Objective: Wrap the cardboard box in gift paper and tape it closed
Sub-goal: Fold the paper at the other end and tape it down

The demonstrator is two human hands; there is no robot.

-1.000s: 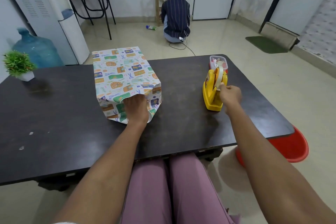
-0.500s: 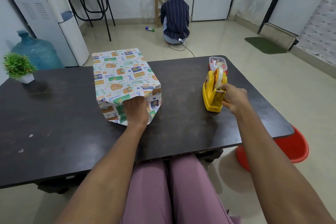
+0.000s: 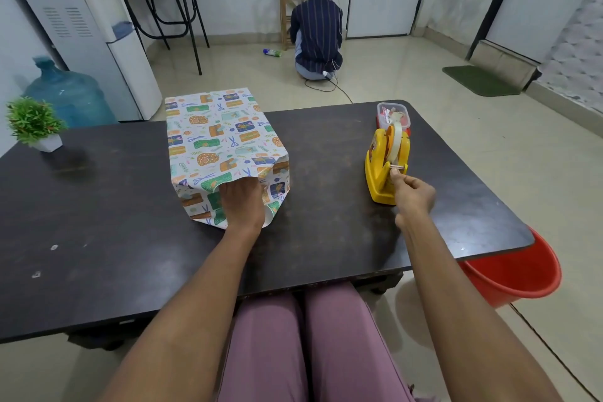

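At about 11 o'clock on the dark surface (image 3: 98, 206), the cardboard box sheathed in patterned gift paper (image 3: 222, 140) has its near flap pinned flat by the left hand (image 3: 243, 206), while the right hand (image 3: 412, 196) pinches tape at the yellow plastic tape dispenser (image 3: 385, 166), so taping remains.

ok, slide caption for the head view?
Left hand pins folded gift paper; right hand pinches tape at yellow dispenser.

The gift paper (image 3: 222, 140) hides the cardboard box entirely; the table (image 3: 98, 222) runs off the left edge.
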